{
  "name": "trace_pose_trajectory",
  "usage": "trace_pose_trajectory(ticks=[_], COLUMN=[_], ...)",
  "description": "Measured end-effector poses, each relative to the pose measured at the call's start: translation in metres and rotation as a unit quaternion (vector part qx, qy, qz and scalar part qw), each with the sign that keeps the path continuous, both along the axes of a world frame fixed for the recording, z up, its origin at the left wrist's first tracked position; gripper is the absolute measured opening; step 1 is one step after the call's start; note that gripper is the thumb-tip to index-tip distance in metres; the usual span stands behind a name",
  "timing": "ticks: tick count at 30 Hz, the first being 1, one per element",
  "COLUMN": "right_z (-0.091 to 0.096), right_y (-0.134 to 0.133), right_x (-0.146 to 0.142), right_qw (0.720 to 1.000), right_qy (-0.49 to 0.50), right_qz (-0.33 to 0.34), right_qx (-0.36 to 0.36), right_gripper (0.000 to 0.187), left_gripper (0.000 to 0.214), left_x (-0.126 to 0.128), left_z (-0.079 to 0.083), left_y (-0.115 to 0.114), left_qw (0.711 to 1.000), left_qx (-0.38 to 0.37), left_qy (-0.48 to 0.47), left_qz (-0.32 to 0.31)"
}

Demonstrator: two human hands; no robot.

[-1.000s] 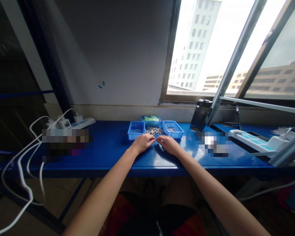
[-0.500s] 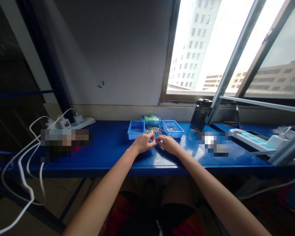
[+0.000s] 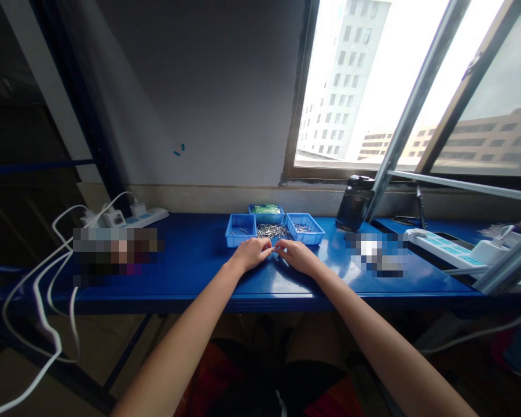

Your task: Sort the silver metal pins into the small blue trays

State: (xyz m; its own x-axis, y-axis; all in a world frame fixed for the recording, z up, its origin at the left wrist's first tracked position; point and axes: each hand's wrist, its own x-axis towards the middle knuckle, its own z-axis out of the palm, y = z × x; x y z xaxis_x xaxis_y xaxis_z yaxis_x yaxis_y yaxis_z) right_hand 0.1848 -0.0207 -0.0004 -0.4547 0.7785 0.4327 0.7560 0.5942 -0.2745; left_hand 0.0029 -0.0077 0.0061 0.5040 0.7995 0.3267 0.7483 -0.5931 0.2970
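My left hand (image 3: 251, 253) and my right hand (image 3: 298, 255) rest on the blue table (image 3: 191, 260), fingertips meeting in a pinch over a tiny metal part that is too small to name. Just beyond them lies a heap of small metal pins (image 3: 271, 230). A blue tray (image 3: 240, 229) stands left of the heap, and another blue tray (image 3: 305, 227) stands right of it. Behind the heap sits a tray of green parts (image 3: 266, 209).
A dark jar (image 3: 355, 202) stands right of the trays by a slanted metal window bar (image 3: 412, 110). White power strips lie at the far left (image 3: 130, 218) and far right (image 3: 443, 243), with white cables (image 3: 43, 301) hanging off the left edge.
The fingers of both hands shifted slightly while staying pinched together in front of the pin heap; the arms have stayed in place.
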Motion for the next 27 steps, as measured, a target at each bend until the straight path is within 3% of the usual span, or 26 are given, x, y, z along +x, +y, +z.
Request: trace_pose_trajectory(ticks=[15, 27], right_z=[-0.0022, -0.0018], right_y=[0.0031, 0.0038], right_x=[0.0023, 0.0033], right_qw=[1.0, 0.997], right_qy=[-0.008, -0.028], right_qz=[0.011, -0.067], right_qx=[0.01, 0.001], right_gripper=[0.023, 0.025], left_gripper=[0.032, 0.029], left_x=[-0.0014, -0.001], left_z=[0.0002, 0.0032], left_y=[0.0003, -0.0023], left_qw=[1.0, 0.998], left_qx=[0.001, -0.006], left_qy=[0.005, 0.027], left_qz=[-0.004, 0.052])
